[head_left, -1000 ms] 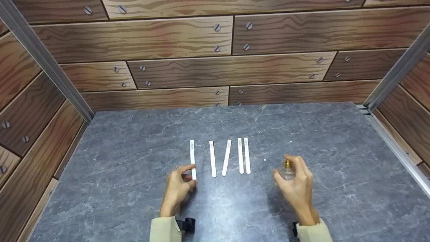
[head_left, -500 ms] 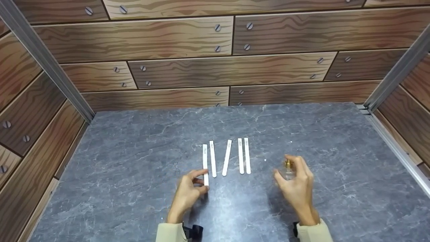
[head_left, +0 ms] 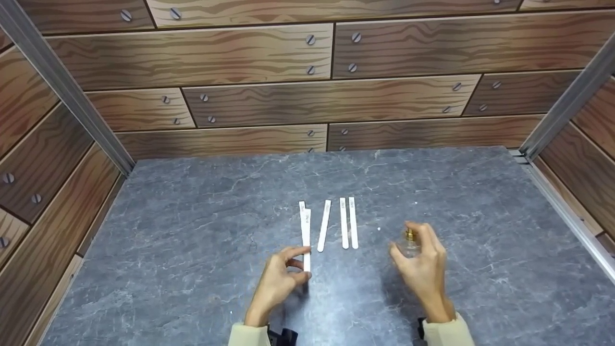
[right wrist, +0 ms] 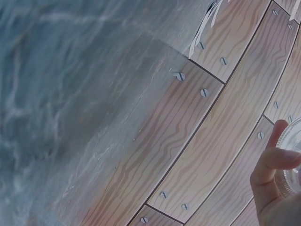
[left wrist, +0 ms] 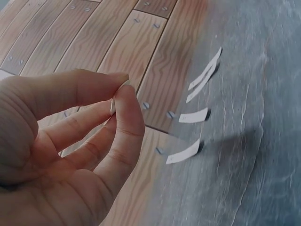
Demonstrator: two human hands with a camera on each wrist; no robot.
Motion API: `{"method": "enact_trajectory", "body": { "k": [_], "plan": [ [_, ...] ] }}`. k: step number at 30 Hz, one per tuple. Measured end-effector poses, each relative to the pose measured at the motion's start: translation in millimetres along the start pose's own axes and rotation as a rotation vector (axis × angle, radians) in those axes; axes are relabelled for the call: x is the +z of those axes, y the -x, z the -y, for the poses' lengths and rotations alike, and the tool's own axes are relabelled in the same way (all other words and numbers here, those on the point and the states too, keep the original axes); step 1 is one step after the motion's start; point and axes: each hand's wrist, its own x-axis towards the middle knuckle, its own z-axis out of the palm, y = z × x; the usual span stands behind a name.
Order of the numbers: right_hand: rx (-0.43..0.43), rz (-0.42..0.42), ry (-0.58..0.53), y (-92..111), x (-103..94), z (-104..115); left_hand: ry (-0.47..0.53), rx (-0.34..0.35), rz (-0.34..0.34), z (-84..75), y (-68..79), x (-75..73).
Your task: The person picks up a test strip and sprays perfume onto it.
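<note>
In the head view my left hand [head_left: 278, 283] pinches a white paper test strip [head_left: 307, 235] by its near end. The held strip overlaps another white strip [head_left: 301, 206] in this view; small writing marks its far end. The left wrist view shows the held strip [left wrist: 113, 104] almost edge-on between thumb and fingers, above the tabletop. My right hand [head_left: 425, 264] grips a small clear glass perfume bottle [head_left: 411, 247] with a gold neck, index finger at its top. Part of the bottle is hidden by the fingers; its round clear base [right wrist: 294, 141] shows in the right wrist view.
To the right of the held strip lie a slanted strip [head_left: 324, 226] and two side-by-side strips [head_left: 349, 223] on the grey marbled table [head_left: 192, 230]. Wood-patterned walls [head_left: 259, 57] enclose the table's back and sides.
My left hand has moved right and slightly nearer with the test strip, from left of the row to over the leftmost lying strip. My right hand and the bottle have barely moved.
</note>
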Motion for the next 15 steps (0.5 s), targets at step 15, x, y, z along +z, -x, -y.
{"method": "enact_trajectory", "body": {
  "k": [15],
  "plan": [
    [-0.015,0.021,0.01,0.2,0.7,0.9,0.084,-0.012,0.054,-8.9,3.1,16.7]
  ]
}}
